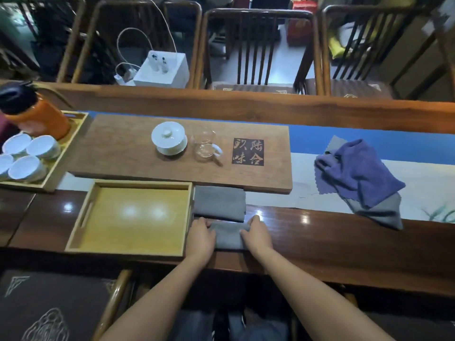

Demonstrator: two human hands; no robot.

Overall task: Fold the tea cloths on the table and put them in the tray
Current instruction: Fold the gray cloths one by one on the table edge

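Head view: we press the left hand (200,233) and right hand (256,233), fingers flat and together, on the grey cloth (227,236), holding its fold beside the tray (141,183).

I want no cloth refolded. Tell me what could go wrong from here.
1. Both hands, left hand and right hand, rest on the ends of the small folded grey cloth; lifting it over the wooden tray wall could let the fold open.
2. The other folded grey cloth lies close behind; a brush may disturb it.
3. The purple cloth pile is still unfolded, far right.
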